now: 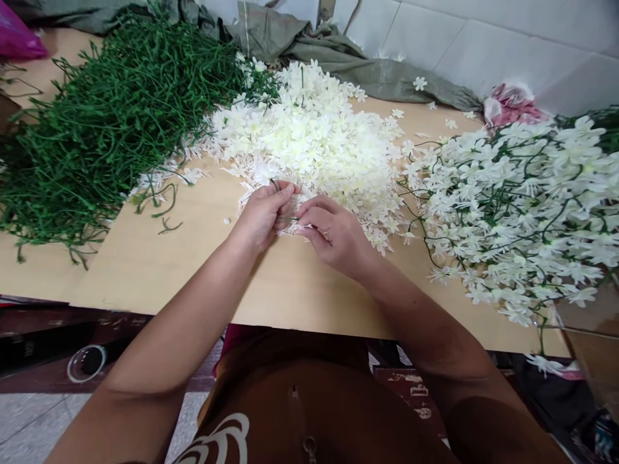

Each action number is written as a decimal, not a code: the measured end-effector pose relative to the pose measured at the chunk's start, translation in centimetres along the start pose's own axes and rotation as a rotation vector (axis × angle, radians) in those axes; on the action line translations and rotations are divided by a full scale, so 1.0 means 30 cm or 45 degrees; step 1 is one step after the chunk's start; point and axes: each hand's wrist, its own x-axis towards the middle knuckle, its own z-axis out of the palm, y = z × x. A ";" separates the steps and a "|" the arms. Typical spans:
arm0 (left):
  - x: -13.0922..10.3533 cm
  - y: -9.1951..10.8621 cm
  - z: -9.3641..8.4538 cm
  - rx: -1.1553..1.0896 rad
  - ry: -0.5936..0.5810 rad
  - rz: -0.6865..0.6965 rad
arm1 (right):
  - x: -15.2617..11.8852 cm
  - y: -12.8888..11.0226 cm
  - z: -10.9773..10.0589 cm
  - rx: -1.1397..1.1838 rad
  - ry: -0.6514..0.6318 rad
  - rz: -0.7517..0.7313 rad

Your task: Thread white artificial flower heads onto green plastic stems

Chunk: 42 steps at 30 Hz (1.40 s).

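My left hand (265, 214) is closed on a thin green artificial flower stem, with bits of green showing above the thumb and toward the right hand. Close beside it, my right hand (333, 233) pinches a small white piece at the stem's end, mostly hidden by the fingers; it looks like part of an artificial flower. Both hands are just above the near edge of a heap of loose white artificial flower heads (309, 129). White thread-like pieces (251, 169) lie under and around the heap's left side.
A large pile of green stems (120, 103) covers the left of the cardboard-topped table (188, 270). At the right lies a pile of white flowers on stems (522, 206). Grey-green cloth (387, 74) runs along the tiled wall (483, 45). A cardboard box (592, 322) stands at the right edge.
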 end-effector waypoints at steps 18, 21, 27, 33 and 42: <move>-0.061 -0.021 -0.017 1.237 0.108 1.189 | 0.020 0.013 -0.080 0.520 0.206 0.345; -0.058 -0.025 -0.003 1.216 0.061 1.092 | 0.022 0.004 -0.079 0.599 0.187 0.389; -0.049 -0.020 -0.014 0.711 0.143 0.832 | 0.034 -0.008 -0.092 0.755 0.252 0.418; -0.052 -0.005 -0.011 0.441 0.013 0.588 | 0.035 0.003 -0.076 0.763 0.367 0.441; -0.040 -0.029 -0.010 0.497 -0.168 0.443 | 0.032 -0.007 -0.064 0.624 0.289 0.458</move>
